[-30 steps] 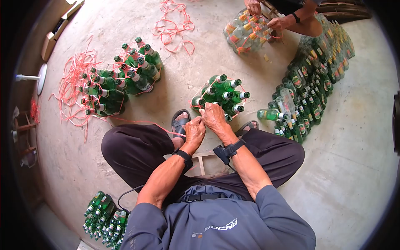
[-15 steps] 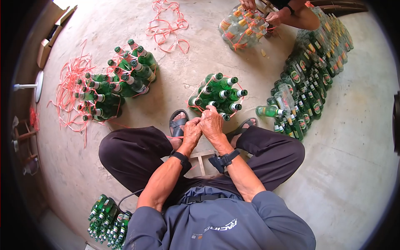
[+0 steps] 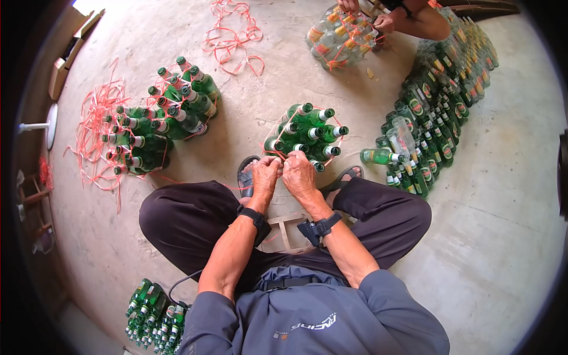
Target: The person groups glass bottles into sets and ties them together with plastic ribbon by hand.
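Note:
A cluster of green glass bottles [image 3: 307,131] stands upright on the floor between my feet, with pink plastic twine [image 3: 338,142] looped round it. At the near side of the cluster, my left hand [image 3: 265,177] pinches the twine between thumb and fingers. Close beside it my right hand [image 3: 300,176] is also closed on the twine, its fingertips near the lower bottles. A strand trails from my left hand across my sandal toward the left. The exact crossing of the twine is partly hidden by my fingers.
Tied green bottle bundles [image 3: 183,100] and a tangled twine heap [image 3: 97,130] lie left. More twine [image 3: 234,35] is on the floor ahead. Rows of bottles [image 3: 435,112] stand right, one bottle [image 3: 378,156] lying beside them. Another person's hands [image 3: 384,23] work at a clear-bottle bundle [image 3: 340,38].
My hands have moved slightly apart, my left hand shifting a little left and forward. The twine between them now shows at the near edge of the bottles.

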Demonstrator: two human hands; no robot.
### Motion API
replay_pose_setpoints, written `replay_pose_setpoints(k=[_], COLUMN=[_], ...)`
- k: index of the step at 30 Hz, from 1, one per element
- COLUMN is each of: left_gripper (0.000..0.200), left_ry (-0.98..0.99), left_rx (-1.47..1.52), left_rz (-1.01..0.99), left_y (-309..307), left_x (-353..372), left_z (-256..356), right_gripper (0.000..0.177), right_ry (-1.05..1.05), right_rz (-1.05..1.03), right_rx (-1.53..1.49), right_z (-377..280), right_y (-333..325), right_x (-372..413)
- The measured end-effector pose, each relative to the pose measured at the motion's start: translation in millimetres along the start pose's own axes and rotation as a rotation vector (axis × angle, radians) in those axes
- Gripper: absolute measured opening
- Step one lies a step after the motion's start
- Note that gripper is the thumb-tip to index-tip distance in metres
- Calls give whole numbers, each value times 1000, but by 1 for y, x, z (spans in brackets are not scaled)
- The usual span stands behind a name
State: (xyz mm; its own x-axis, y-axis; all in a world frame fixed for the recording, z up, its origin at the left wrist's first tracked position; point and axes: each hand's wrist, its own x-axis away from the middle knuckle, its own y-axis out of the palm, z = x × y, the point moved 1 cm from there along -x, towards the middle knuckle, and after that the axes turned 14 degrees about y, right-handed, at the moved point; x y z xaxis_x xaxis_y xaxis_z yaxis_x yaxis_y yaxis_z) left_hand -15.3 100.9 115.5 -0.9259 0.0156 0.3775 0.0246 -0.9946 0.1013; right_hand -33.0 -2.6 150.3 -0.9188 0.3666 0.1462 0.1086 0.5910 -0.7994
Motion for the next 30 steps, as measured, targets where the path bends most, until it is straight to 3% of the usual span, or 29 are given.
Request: replay_pose_setpoints(k=[3,6,10,12,16,19,24,30], left_gripper=[21,20,19,20,20,23,21,27], left_ry=[-68,-71,-86,-195,-162,-62,51,126], left_rx=[132,46,132,304,368,160,-219,-240], left_rz=[-116,-162,-133,-128,-174,-231,-124,-56], left_y=[-3,-3,0,-2,-7,-6,3,5], left_x=[-1,-3,-1,-2,-10,-15,-19,-23], left_z=[4,0,5,7,-4,0,16,9], right_gripper=[16,15,14,14,14,14,12,14], right_ry=[10,9,20,36,26,19,-58,-50], right_rz=[11,-4,-28,-39,-74,-87,-1,49], right_rx=[-7,-71,-52,-31,63,60,66,128], right_z=[2,3,2,0,-4,-9,-6,-12], right_y=[-1,-3,-1,-2,0,-4,3,7], right_x=[-1,-2,-3,-2,-2,0,5,17])
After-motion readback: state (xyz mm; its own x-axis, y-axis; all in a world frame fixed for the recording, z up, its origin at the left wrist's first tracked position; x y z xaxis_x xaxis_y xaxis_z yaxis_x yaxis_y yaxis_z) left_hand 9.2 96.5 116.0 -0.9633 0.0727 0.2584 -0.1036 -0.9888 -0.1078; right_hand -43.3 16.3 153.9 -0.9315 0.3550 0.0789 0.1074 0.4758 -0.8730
